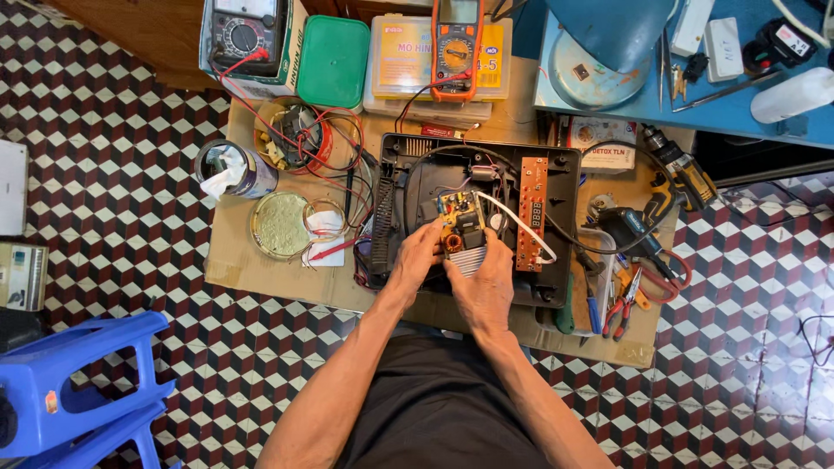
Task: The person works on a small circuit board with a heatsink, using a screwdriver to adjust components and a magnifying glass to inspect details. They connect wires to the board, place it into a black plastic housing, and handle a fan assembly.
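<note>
Forearms: both reach forward from the lap, bare, converging over the near edge of the cardboard-covered table (261, 269).
Right hand (485, 291): palm down, knuckles toward the camera, fingers curled onto a ribbed metal heat sink (469, 259) in the open black casing (569, 187). Its grip looks closed on the heat sink, though the fingertips are hidden beneath the hand.
Left hand (417, 256): tilted inward, thumb and fingers pinched at the near edge of the small circuit board (456, 213) beside a copper coil (453, 241); the grip is together on the board's edge.
Board's place: inside the casing, left of the long brown display board (532, 213), with a white cable (521, 224) arching between them.
Doing it well: my judgement is to hold the board by edges and heat sink only, keep pressure off the coil, move it level, and leave slack in the white cable and black wires.
Farther off: an orange meter (456, 48) and a black meter (246, 35) with red leads, a green lid (334, 61), a drill (682, 169).
</note>
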